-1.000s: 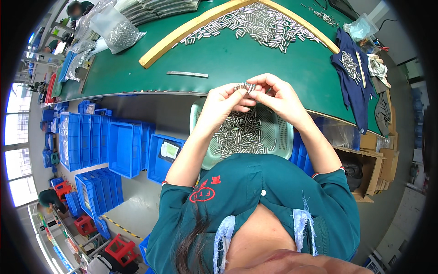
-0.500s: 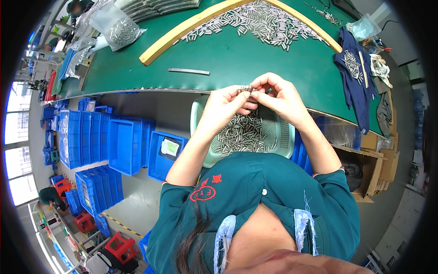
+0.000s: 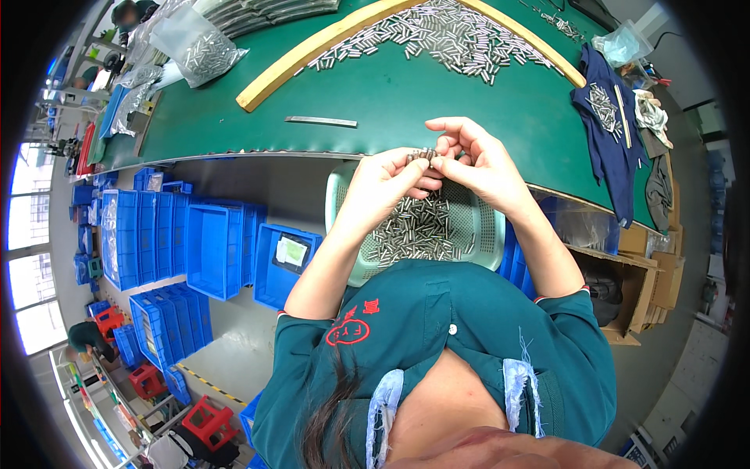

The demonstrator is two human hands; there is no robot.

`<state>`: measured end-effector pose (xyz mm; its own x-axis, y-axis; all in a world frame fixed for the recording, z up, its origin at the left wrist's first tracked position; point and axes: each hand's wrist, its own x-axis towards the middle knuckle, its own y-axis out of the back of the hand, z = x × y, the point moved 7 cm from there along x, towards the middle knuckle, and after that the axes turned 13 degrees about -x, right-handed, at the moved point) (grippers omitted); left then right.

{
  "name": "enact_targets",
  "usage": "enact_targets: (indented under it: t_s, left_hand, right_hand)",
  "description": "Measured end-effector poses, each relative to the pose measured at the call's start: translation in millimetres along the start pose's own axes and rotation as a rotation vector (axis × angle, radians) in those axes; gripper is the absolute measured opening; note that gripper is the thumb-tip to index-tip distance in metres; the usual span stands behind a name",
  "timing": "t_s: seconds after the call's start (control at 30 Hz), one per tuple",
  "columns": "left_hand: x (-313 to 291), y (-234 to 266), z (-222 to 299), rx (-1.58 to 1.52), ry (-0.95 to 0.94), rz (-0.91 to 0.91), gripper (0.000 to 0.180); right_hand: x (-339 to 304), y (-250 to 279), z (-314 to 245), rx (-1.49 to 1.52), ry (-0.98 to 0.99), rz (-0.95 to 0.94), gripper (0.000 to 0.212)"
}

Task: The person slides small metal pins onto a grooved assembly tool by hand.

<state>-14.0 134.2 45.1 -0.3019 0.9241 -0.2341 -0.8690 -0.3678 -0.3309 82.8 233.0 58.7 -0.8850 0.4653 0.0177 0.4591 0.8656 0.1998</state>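
Several small metal pins stand side by side between my hands, just off the table's front edge. My left hand is closed on them, thumb on top and fingers curled beneath. From the other side, the thumb and a finger of my right hand pinch at the row's right end; its index finger is lifted and stretched to the left. Below both hands, a pale green plastic basket holds a heap of loose metal pins.
On the green table a wooden strip frame borders a pile of pins. A flat metal bar lies nearer. A bag of pins is at left, a dark blue cloth with pins at right. Blue crates stand below left.
My right index finger has lifted away from the pins and stretched out to the left. My left hand keeps its hold in nearly the same place.
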Motion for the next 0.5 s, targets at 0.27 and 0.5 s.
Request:
enact_targets:
  t_s: [0.27, 0.5]
  left_hand:
    - [-0.2, -1.9, 0.4, -0.055, 0.001, -0.043, 0.029]
    - [-1.1, 2.0, -2.1, -0.034, -0.003, 0.005, 0.031]
  right_hand:
    - [-2.6, -0.3, -3.2, -0.085, 0.017, -0.009, 0.041]
    - [-3.9, -0.9, -5.2, -0.148, 0.038, 0.050, 0.044]
